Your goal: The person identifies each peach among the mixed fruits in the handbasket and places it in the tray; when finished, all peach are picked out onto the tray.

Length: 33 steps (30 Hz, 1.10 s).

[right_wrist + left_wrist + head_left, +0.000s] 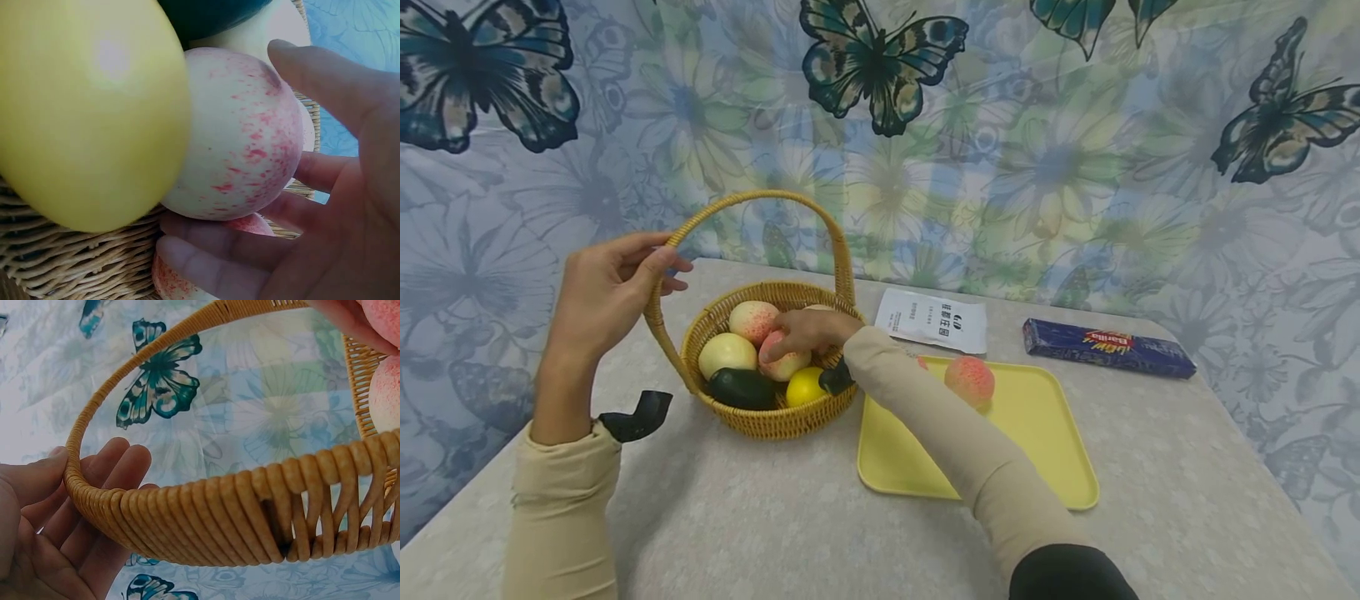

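Observation:
In the head view, a wicker basket (pixel 775 423) of fruit stands on the left of the table. My left hand (pixel 606 287) holds the left side of its arched handle (pixel 767 196), thumb on one side and fingers on the other. Down inside the basket, my right hand (pixel 812 327) grips a red-speckled peach (pixel 237 137), with the thumb above it and fingers below in the right wrist view. Around that peach lie another peach (pixel 752 320), a pale yellow round fruit (pixel 727 357), a dark green oblong piece (pixel 741 389) and a bright yellow fruit (pixel 805 386).
A yellow tray (pixel 1045 450) lies right of the basket, under my right forearm, with a pink peach (pixel 970 381) on it. Behind it are a white packet (pixel 932 322) and a blue Barilla box (pixel 1108 348). A butterfly-print cloth (pixel 1045 167) hangs behind the table.

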{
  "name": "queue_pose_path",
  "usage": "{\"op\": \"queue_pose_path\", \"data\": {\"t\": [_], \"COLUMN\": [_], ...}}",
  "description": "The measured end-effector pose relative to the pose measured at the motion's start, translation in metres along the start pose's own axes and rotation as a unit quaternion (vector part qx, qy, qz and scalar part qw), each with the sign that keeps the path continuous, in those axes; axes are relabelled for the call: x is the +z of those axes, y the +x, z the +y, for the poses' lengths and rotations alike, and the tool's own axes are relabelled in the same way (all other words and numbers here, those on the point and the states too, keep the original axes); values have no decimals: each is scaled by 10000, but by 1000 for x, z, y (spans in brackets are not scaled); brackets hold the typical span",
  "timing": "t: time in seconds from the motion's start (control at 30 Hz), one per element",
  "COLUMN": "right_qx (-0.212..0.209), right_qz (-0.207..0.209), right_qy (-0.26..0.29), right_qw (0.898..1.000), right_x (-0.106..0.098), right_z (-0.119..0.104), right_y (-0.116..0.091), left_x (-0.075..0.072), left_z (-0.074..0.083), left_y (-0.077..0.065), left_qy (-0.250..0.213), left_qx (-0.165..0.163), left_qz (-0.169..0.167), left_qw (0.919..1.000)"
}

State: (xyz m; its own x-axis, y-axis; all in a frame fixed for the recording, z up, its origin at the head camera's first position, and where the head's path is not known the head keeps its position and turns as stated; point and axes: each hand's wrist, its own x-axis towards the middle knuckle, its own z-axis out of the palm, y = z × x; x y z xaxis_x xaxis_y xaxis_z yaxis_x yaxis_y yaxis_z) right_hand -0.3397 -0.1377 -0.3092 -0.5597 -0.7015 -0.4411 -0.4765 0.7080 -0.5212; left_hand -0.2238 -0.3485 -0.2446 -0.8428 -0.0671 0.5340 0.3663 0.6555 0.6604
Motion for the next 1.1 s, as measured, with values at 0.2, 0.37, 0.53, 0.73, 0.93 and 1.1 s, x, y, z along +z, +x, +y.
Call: {"op": "queue_pose_path", "data": {"t": [0.2, 0.37, 0.53, 0.73, 0.93, 1.1], "right_qx": [-381, -436, -376, -423, -618, -872], "right_qz": [48, 62, 135, 267, 279, 272], "right_qy": [-371, -623, -636, -588, -449, -458], "right_qw": [9986, 9971, 9972, 9970, 9967, 9948], "right_x": [-2, -2, -1, -3, -5, -5], "right_z": [3, 6, 8, 11, 13, 12], "right_y": [0, -1, -1, -1, 0, -2], "left_x": [2, 4, 6, 7, 7, 7], "left_z": [2, 3, 3, 4, 5, 6], "left_y": [2, 3, 2, 3, 2, 1], "left_qy": [-4, -55, -75, -117, -47, 40], "left_qx": [58, 50, 11, 16, 1, -11], "left_qz": [35, 48, 39, 31, 52, 65], "left_qw": [10000, 10000, 10000, 9999, 10000, 10000]}}
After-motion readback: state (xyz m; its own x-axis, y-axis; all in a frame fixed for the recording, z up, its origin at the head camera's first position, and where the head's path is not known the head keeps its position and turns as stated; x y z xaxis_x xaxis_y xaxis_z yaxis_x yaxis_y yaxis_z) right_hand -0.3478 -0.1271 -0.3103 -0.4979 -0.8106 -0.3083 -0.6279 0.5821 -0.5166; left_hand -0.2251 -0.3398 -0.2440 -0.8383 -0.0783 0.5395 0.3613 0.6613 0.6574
